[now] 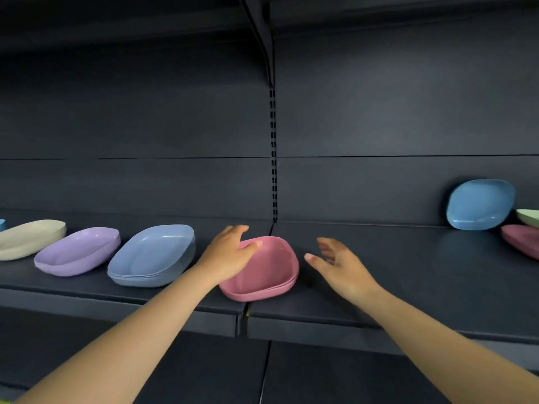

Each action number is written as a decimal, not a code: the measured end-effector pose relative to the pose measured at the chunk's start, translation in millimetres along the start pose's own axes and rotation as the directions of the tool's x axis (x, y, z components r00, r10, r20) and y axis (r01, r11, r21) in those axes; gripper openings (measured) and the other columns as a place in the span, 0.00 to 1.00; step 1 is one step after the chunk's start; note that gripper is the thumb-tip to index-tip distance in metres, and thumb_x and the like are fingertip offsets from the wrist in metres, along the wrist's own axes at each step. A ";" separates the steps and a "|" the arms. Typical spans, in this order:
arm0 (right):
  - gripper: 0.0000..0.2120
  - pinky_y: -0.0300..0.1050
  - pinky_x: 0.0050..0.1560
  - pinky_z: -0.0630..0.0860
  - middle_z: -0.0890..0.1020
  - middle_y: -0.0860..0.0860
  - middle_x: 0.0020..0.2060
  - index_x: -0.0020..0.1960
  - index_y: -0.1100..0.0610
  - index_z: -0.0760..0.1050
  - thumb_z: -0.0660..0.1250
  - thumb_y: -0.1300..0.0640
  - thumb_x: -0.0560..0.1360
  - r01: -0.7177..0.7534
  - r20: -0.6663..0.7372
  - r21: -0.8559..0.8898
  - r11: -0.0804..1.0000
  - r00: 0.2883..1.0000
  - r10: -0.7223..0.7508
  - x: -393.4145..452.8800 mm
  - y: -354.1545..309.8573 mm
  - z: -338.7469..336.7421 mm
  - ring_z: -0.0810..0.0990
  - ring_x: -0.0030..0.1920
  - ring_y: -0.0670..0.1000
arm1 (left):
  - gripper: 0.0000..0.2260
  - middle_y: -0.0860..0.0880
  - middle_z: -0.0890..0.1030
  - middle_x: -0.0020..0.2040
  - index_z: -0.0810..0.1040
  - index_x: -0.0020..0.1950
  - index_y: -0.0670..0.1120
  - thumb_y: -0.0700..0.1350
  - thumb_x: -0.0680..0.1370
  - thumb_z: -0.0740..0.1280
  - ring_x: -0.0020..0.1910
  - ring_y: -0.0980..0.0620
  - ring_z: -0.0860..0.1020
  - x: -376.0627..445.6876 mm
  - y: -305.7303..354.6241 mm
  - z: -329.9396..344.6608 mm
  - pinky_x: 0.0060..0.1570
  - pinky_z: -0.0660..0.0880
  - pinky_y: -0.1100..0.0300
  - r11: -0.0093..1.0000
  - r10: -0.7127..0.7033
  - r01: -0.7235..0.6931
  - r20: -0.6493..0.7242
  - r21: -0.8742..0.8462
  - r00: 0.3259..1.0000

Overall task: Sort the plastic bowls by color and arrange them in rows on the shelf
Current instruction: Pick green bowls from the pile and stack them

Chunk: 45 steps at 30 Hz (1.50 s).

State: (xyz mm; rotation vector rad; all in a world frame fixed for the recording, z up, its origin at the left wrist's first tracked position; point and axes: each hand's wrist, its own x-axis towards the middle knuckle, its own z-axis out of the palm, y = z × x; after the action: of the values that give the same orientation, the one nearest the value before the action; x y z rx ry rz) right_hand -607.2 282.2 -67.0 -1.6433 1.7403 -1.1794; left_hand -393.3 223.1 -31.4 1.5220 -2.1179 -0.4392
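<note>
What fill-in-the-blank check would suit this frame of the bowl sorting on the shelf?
1. The left hand rests on the stack of ____ bowls.
2. Just left of the pink stack sits the ____ stack.
3. The right hand is open and holds ____.
4. The lone blue bowl at far right leans against the ____ of the shelf.

Missing words: pink; blue; nothing; back wall

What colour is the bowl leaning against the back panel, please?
Blue; the leaning bowl shows in the head view.
</note>
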 end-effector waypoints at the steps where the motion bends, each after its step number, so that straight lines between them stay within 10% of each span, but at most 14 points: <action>1: 0.29 0.43 0.69 0.65 0.69 0.50 0.69 0.72 0.53 0.64 0.67 0.46 0.75 0.022 -0.020 -0.085 0.996 1.000 -0.023 -7.8 4.3 -16.5 0.67 0.71 0.50 | 0.26 0.50 0.62 0.75 0.61 0.75 0.48 0.55 0.79 0.60 0.74 0.50 0.60 -2.2 11.7 1.9 0.70 0.58 0.56 0.998 0.050 -0.050 -0.003 0.043 0.999; 8: 0.33 0.48 0.71 0.61 0.66 0.51 0.69 0.74 0.52 0.61 0.66 0.42 0.74 -0.015 -0.054 -0.606 0.795 0.998 -0.022 -62.9 39.1 -138.4 0.60 0.72 0.54 | 0.28 0.50 0.60 0.75 0.57 0.76 0.48 0.58 0.79 0.59 0.74 0.49 0.58 -14.2 115.8 51.3 0.71 0.59 0.53 0.922 0.331 -0.342 0.089 0.179 0.939; 20: 0.32 0.48 0.68 0.63 0.70 0.52 0.67 0.71 0.53 0.65 0.69 0.43 0.71 -0.188 -0.250 -0.687 0.702 0.968 0.014 -64.7 127.0 -347.8 0.67 0.68 0.55 | 0.33 0.49 0.60 0.75 0.56 0.76 0.49 0.57 0.76 0.65 0.74 0.48 0.59 40.9 279.4 149.7 0.69 0.62 0.52 0.894 0.400 -0.418 0.134 0.162 0.907; 29: 0.42 0.44 0.68 0.65 0.67 0.51 0.71 0.74 0.56 0.61 0.72 0.40 0.67 -0.277 -0.147 -0.589 0.759 0.961 0.236 34.6 212.4 -474.2 0.68 0.69 0.52 | 0.37 0.46 0.67 0.71 0.59 0.74 0.48 0.55 0.71 0.72 0.68 0.46 0.69 148.5 364.6 259.6 0.62 0.70 0.53 0.971 0.079 -0.044 0.141 -0.237 0.987; 33: 0.46 0.45 0.68 0.66 0.66 0.52 0.72 0.75 0.58 0.57 0.73 0.40 0.67 -0.337 -0.066 -0.560 0.757 0.929 0.365 82.1 240.7 -497.4 0.67 0.70 0.53 | 0.23 0.48 0.78 0.54 0.71 0.59 0.45 0.52 0.70 0.74 0.50 0.49 0.78 178.7 376.2 297.3 0.47 0.76 0.54 0.929 -0.051 0.069 0.058 -0.364 0.997; 40: 0.19 0.31 0.31 0.72 0.81 0.46 0.40 0.45 0.55 0.76 0.77 0.43 0.65 -0.391 0.117 -0.590 0.707 0.825 0.553 134.4 269.9 -503.0 0.79 0.39 0.43 | 0.14 0.47 0.82 0.44 0.79 0.48 0.41 0.48 0.69 0.74 0.43 0.48 0.80 197.3 383.6 323.1 0.40 0.75 0.57 0.877 -0.170 0.122 -0.062 -0.464 0.984; 45: 0.16 0.37 0.42 0.78 0.85 0.49 0.41 0.47 0.58 0.80 0.79 0.52 0.64 -0.433 0.201 -0.454 0.779 0.802 0.563 142.8 280.7 -504.6 0.83 0.42 0.47 | 0.15 0.44 0.82 0.42 0.79 0.46 0.37 0.48 0.69 0.75 0.41 0.47 0.80 199.7 382.0 328.3 0.38 0.75 0.55 0.869 -0.188 0.144 -0.047 -0.473 0.981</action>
State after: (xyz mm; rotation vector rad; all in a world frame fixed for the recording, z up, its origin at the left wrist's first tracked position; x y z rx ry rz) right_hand -1198.1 254.1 -4.9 -1.3226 2.0898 -0.2955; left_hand -929.5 150.9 -62.5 1.4047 -1.6532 -0.8579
